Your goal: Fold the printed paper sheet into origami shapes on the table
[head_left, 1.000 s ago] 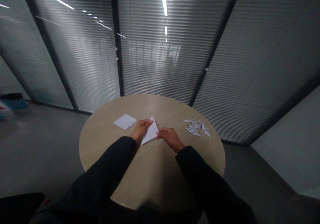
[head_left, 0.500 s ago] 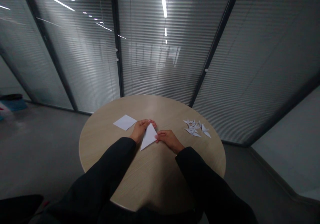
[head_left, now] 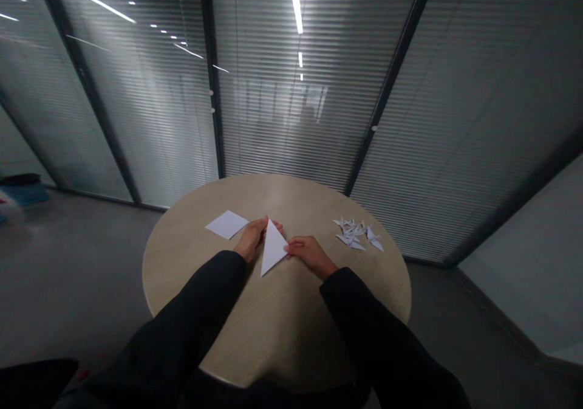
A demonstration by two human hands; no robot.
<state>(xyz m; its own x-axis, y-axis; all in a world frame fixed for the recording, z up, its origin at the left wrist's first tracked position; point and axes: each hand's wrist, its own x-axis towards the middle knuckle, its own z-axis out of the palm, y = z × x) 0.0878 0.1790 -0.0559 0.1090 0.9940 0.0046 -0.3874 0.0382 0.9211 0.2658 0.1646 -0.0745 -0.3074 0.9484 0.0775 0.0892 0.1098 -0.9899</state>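
Observation:
A white sheet of paper [head_left: 274, 251], folded into a triangle, is held over the middle of the round table with one point toward me. My right hand [head_left: 310, 254] pinches its right corner between thumb and fingers. At the upper left edge is my left hand [head_left: 253, 237], its thumb beside the top point and its fingertips showing behind the paper. Part of the left fingers is hidden by the sheet. Just left of that hand, a flat white paper square [head_left: 226, 224] lies on the tabletop.
Several small folded white paper cranes [head_left: 353, 233] lie in a cluster on the right side of the round wooden table [head_left: 273, 190]. Behind it stands a glass partition with blinds [head_left: 291, 129]. A blue bin [head_left: 25, 189] is on the floor at far left.
The folded paper has turned slightly, its near point shifting right. My left thumb has moved from the paper's face to beside its top point. My right hand keeps its pinch.

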